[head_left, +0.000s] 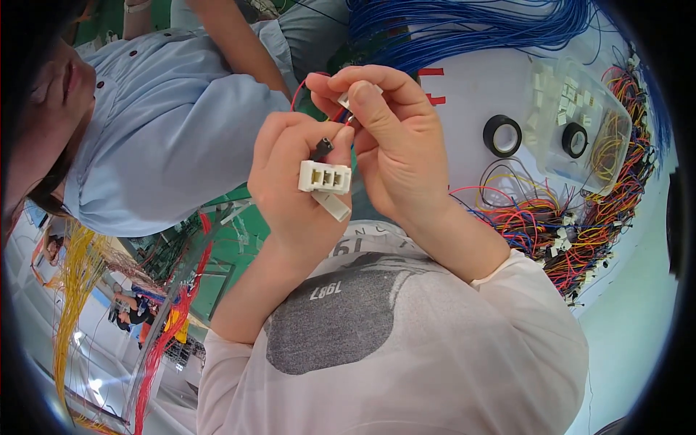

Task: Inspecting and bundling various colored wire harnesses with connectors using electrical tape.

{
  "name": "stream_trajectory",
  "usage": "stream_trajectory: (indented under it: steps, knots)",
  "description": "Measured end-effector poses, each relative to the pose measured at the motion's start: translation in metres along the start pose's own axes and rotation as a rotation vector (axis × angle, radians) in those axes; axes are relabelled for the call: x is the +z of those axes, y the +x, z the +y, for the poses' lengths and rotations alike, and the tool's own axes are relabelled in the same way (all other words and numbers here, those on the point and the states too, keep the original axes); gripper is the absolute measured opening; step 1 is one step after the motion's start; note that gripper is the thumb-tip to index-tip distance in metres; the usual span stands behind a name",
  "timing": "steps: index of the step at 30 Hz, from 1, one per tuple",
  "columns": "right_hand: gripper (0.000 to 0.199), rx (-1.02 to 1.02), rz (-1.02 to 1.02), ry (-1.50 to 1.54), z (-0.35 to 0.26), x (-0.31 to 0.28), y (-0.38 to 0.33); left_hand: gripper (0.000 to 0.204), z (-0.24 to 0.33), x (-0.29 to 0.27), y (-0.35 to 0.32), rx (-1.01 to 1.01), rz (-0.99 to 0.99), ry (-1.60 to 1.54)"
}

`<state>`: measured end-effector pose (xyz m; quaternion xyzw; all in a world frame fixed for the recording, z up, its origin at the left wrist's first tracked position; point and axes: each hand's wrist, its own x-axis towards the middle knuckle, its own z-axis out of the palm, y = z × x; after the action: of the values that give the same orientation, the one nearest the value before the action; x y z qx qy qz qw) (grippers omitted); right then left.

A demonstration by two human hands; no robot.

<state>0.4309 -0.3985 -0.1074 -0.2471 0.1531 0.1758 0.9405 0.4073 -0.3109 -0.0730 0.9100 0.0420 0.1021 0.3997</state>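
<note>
A white worktable (460, 145) fills the upper right, with a co-worker in a light blue button-up shirt (181, 138) just beyond the hands on the left. A thick bundle of blue wires (471, 29) lies along the table's far edge; a heap of red, yellow, blue and black wires (580, 254) with white connectors curves along the right. Beside the heap sits a clear plastic box (615, 145) holding small white connector housings (568, 105) and a small black tape roll (567, 140). A larger black tape roll (491, 138) lies left of the box.

The left hand (293, 170) is curled closed around thin wires (296, 94). A white three-slot connector housing (325, 177) shows against it, with a black connector (321, 149) just above; whether its fingers grip these directly, I cannot tell. The right hand (399, 134), touching or nearly touching the left, pinches a small white connector (360, 96) between thumb and forefinger.
</note>
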Motion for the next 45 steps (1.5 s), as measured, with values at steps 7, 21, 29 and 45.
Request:
stream_trajectory:
  steps: [7, 21, 29, 45]
  knots:
    - [0.012, 0.012, -0.016, 0.016, -0.002, 0.002, -0.001, 0.013, -0.002, 0.0, 0.0, 0.023, 0.015, -0.016]
    - [0.019, 0.103, -0.017, -0.148, -0.007, -0.008, 0.002, 0.009, -0.01, -0.007, 0.005, -0.125, 0.018, -0.113]
    - [0.023, 0.126, -0.002, -0.19, -0.015, -0.01, -0.001, 0.008, -0.005, -0.011, 0.004, -0.196, -0.036, -0.217]
    - [0.023, 0.044, -0.018, -0.332, -0.009, -0.008, -0.008, 0.012, -0.008, -0.003, 0.002, -0.034, 0.004, -0.184]
